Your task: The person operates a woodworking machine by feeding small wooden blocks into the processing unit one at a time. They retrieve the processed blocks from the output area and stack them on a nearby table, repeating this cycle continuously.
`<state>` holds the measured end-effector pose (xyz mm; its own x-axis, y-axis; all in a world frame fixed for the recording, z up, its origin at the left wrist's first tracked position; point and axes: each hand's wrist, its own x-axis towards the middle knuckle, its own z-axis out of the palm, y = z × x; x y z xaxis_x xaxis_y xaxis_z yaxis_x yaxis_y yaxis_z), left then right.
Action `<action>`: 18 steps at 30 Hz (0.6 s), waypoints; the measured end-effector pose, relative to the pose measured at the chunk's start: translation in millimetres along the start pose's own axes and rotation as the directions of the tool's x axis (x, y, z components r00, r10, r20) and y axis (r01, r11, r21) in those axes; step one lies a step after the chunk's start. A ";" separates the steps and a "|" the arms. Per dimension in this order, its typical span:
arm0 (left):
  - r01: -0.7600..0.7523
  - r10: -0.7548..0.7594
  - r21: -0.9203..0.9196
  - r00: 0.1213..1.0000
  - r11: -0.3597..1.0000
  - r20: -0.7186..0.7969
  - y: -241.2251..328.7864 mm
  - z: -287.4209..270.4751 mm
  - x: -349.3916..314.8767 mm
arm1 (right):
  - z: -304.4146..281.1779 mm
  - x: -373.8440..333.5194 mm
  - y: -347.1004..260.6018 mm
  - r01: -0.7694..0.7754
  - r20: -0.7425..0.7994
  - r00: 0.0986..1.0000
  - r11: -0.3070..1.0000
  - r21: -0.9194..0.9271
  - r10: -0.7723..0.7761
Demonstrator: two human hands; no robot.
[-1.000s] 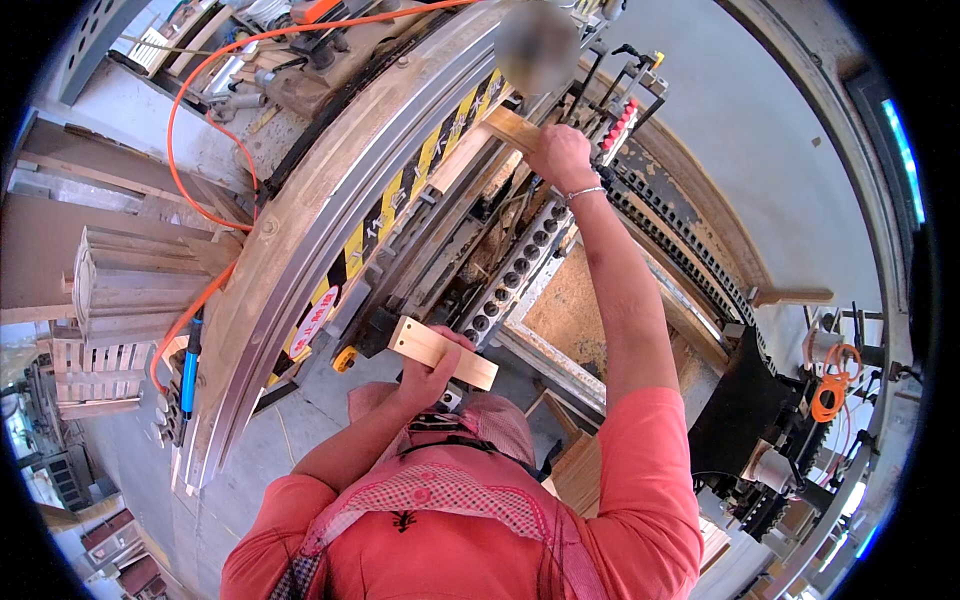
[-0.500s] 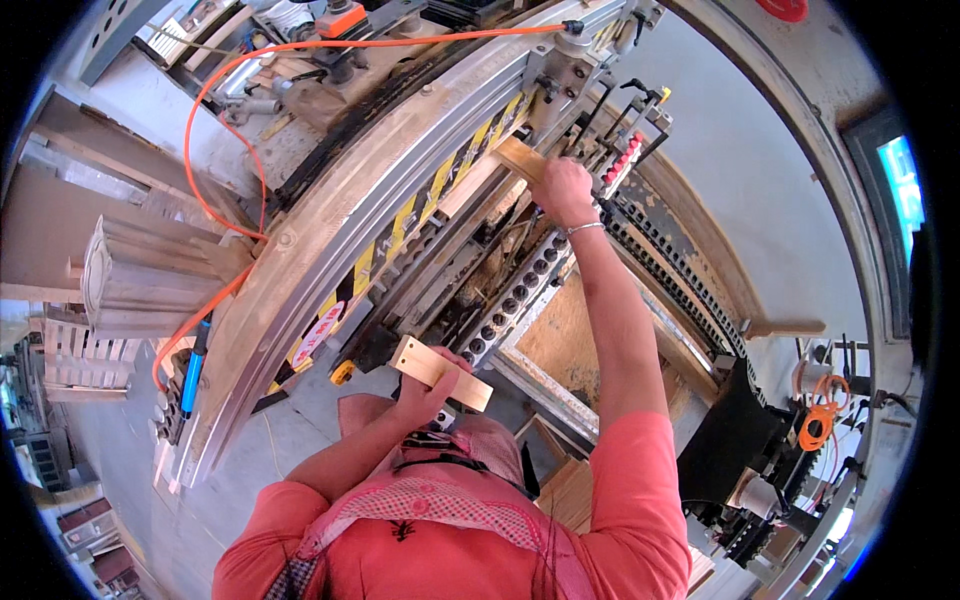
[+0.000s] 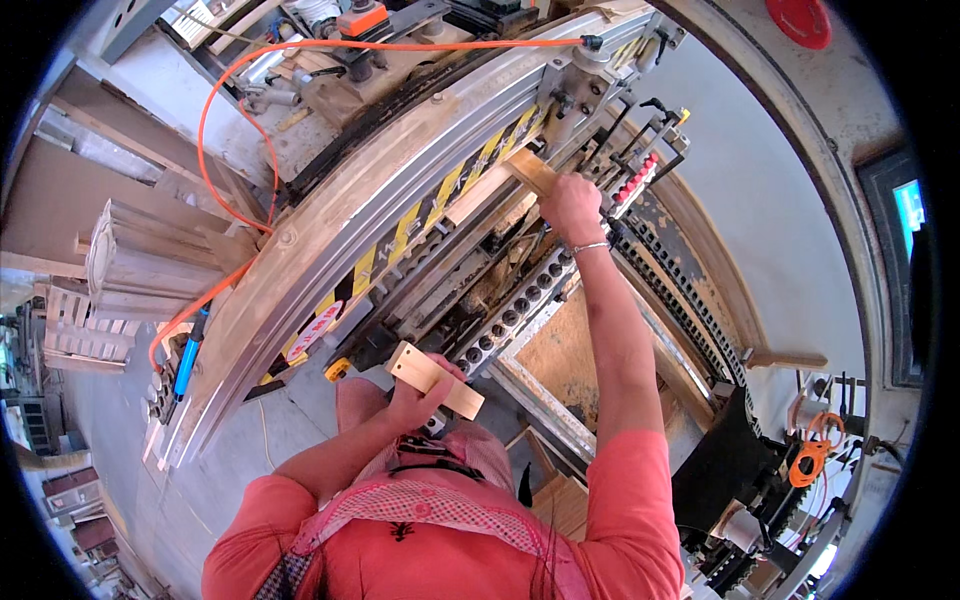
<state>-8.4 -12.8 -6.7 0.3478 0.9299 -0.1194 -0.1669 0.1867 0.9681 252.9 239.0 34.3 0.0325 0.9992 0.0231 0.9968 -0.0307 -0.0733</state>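
Mainly, a long woodworking machine [image 3: 410, 220] fills the view, its upper end cut off. Above it, the right hand [image 3: 572, 208] is closed round a wooden block [image 3: 528, 170], whose near end the fist hides. By the lap, the left hand [image 3: 410, 405] curls round a 2nd, paler block [image 3: 414, 368], fingers partly hidden; its tiny dark holes are hard to count.

Grey floor [image 3: 235, 440] spreads at the lower left, near a slatted wooden rack [image 3: 88, 325] and brown panel [image 3: 62, 205].
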 end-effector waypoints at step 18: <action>0.038 -0.039 -0.038 0.999 0.999 -0.025 9.4 1.3 -0.9 | 6.7 -6.3 -1.1 0.061 -0.149 0.987 0.998 0.004 -0.059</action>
<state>-9.0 -12.3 2.8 0.3308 0.9295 -0.1629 -0.1883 0.2342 0.9538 251.1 232.9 27.6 -0.0164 0.9843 0.1759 0.9967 0.0301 -0.0755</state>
